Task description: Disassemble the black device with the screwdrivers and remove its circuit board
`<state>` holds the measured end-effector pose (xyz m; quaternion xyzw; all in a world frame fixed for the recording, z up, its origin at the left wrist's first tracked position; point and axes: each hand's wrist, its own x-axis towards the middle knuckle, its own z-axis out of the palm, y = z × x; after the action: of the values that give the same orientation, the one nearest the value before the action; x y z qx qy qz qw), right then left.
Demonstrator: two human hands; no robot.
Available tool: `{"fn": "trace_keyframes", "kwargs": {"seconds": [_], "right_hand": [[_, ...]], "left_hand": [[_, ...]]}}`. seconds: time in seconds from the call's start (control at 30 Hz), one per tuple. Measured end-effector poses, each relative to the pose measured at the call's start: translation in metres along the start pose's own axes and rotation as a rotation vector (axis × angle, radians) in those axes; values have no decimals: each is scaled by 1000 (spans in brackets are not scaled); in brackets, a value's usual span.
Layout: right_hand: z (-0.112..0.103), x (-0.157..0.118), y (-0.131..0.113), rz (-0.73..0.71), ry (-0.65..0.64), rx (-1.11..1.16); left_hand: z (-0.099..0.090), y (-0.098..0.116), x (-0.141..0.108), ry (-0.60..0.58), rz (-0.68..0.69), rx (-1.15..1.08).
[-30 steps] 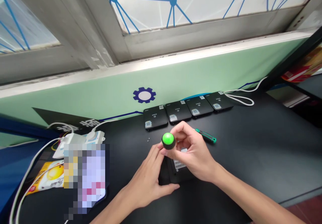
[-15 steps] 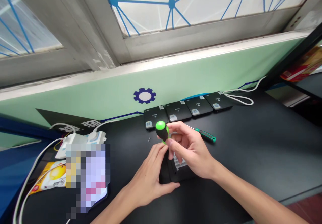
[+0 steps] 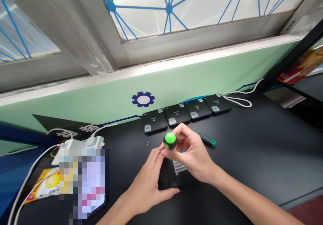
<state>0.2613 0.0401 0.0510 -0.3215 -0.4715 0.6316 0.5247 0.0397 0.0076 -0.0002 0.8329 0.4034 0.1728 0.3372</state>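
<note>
The right hand (image 3: 195,157) pinches the rounded green-and-black handle (image 3: 170,141); the left hand (image 3: 150,181), thumb spread wide, touches the flat device (image 3: 179,180) beneath. The smooth black table (image 3: 257,151) bears that device in from its back edge, four round-cornered boxes (image 3: 176,114) along that edge, a glossy packet (image 3: 44,188) leftward, contents hidden, and tiny bits (image 3: 148,143).

The screwdriver (image 3: 170,141) was bright green on top, black around. Near it, a black device (image 3: 182,179) bore a white printed label. Beyond it, four black boxes (image 3: 154,121) carried whitish square labels, and a navy cog (image 3: 143,99) with a pale centre marked the mint-green wall (image 3: 113,93). Right of it, a tool (image 3: 207,139) was green and black.
</note>
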Motion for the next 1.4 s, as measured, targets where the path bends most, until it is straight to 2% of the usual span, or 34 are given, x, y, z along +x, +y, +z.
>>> {"fn": "trace_keyframes", "kwargs": {"seconds": [0.27,0.6,0.93,1.23,1.4], "right_hand": [[-3,-1,-6,-70,-42,-192],[-1,-4,-5,-22,-84,-100],[3,0,-2,-3,-1,5],[0,-4,-7,14,-55,-154],[0,-5,-7,41,-113,-78]], "left_hand": [[-4,5,3,3,-19,-16],[-3,6,2,5,-16,-12],[-3,5,1,7,-54,-21],[-2,3,0,3,-28,-19],[-4,5,1,-6,-27,-16]]}}
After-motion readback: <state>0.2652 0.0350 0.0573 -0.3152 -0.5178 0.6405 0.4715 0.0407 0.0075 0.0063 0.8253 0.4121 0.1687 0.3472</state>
